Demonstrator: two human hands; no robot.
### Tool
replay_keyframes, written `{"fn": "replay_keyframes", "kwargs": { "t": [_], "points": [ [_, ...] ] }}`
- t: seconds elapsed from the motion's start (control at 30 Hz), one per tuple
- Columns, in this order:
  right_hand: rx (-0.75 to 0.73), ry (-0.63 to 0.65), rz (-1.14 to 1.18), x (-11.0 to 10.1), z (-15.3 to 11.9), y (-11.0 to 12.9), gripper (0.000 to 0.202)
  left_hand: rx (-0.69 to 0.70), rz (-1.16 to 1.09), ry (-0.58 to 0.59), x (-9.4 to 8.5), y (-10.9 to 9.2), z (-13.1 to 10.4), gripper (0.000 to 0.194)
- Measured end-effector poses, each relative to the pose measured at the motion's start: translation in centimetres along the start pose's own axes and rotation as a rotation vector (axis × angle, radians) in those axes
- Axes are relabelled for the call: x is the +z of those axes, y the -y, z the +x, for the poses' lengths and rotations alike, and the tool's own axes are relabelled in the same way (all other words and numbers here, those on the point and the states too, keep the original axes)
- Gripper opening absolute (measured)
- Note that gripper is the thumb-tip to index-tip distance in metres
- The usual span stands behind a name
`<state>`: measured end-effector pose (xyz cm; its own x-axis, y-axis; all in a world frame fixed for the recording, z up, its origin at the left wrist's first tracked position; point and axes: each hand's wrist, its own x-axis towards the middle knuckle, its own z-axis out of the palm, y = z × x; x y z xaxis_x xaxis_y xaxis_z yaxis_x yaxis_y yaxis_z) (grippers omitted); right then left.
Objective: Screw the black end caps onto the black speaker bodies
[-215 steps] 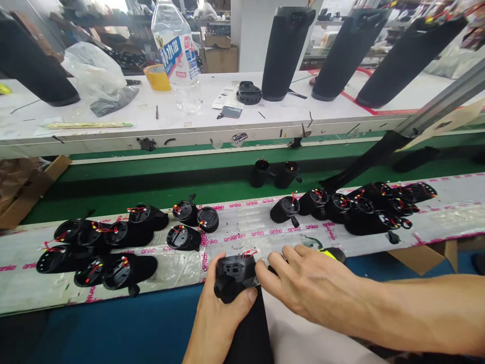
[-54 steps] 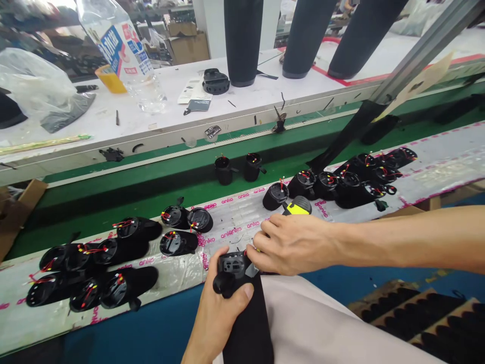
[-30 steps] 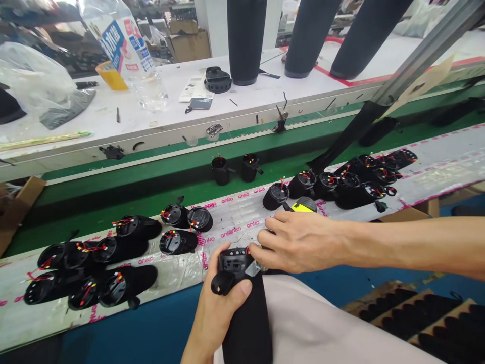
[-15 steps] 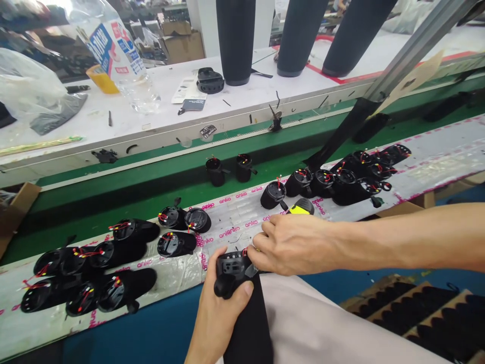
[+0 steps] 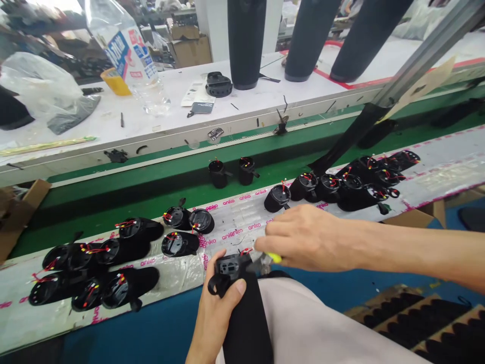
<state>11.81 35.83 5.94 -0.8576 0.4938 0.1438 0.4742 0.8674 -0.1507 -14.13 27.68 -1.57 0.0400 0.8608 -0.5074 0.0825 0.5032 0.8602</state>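
Observation:
My left hand is wrapped round a black fabric-covered cylinder, which looks like a speaker body. Its black plastic end piece faces away from me, with a small strap loop beside my thumb. Red wires stick out at the far edge of that end. Just to the right, my closed right hand grips a yellow-handled tool. A thin grey blade-like part points from it toward the cylinder's edge. Blur hides whether the tip touches, and most of the handle is inside my fist.
Several similar black cylinders with red wires stand on the printed strip at the left and right. Behind is a white shelf with a plastic bottle and tall black cylinders. A slanted metal post rises at right.
My right hand has drawn slightly right, away from the cylinder's end, and turned the tool so its yellow part shows below my fingers. The strap loop hangs more open. The view has shifted slightly.

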Motion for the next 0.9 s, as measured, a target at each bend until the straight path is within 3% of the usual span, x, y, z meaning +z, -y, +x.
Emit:
{"fn": "replay_keyframes", "kwargs": {
  "t": [0.17,0.3,0.43,0.57,0.63,0.73,0.83,0.9],
  "points": [
    [0.374,0.014,0.333,1.9,-0.4,0.9,0.034,-0.050,-0.119,0.014,-0.3,0.9,-0.4,0.102],
    [0.488,-0.056,0.697,4.4,0.5,1.3,0.038,-0.058,-0.227,0.125,0.2,1.4,-0.6,0.097],
    [0.618,0.012,1.047,7.0,0.9,2.0,0.045,-0.080,-0.256,0.181,0.7,1.4,-0.5,0.084],
    [0.690,-0.032,1.378,9.4,0.7,2.5,0.050,-0.094,-0.246,0.113,0.3,1.8,-0.6,0.095],
    [0.694,-0.023,1.457,10.2,0.6,2.1,0.056,-0.112,-0.426,0.153,-0.1,2.5,-0.8,0.096],
    [0.678,0.016,1.497,11.0,0.6,1.0,0.066,-0.155,-0.753,0.295,-0.6,3.9,-0.9,0.076],
    [0.676,0.017,1.514,11.1,0.9,0.4,0.073,-0.235,-0.784,0.394,-0.4,4.7,-1.0,0.072],
    [0.694,-0.012,1.499,10.7,1.2,0.5,0.071,-0.243,-0.722,0.345,0.0,4.7,-1.2,0.074]
  ]
}}
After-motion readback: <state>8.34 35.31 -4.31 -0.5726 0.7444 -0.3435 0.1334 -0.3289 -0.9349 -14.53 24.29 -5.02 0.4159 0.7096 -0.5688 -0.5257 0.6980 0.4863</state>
